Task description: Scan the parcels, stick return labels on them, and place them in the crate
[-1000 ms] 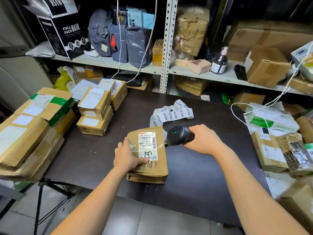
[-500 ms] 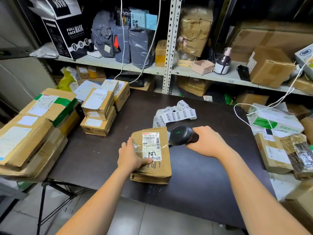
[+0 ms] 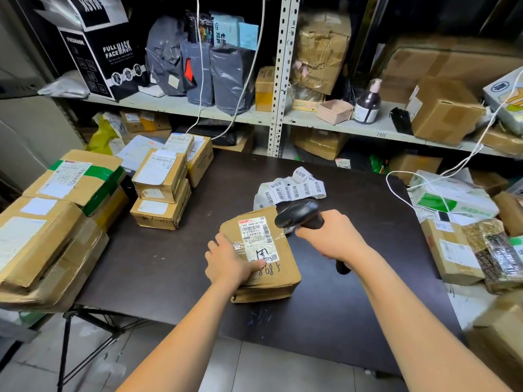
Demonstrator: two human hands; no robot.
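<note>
Brown parcel (image 3: 264, 258): lying on the dark counter (image 3: 158, 264), printed label facing up. Left hand (image 3: 229, 263): gripping the parcel's left edge, thumb pressing across the label. Right hand (image 3: 332, 240): curling around the handle of a black scanner (image 3: 300, 215), head hovering just beside the parcel's upper right corner. Return label strip (image 3: 291, 189): lying behind the scanner. Stacked boxes (image 3: 162, 188): sitting at the counter's left.

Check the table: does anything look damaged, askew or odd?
Yes. The strip of return labels lies in a loose, crumpled heap behind the barcode scanner. The parcel the left hand holds is creased, with wrinkled tape over its shipping label.
</note>
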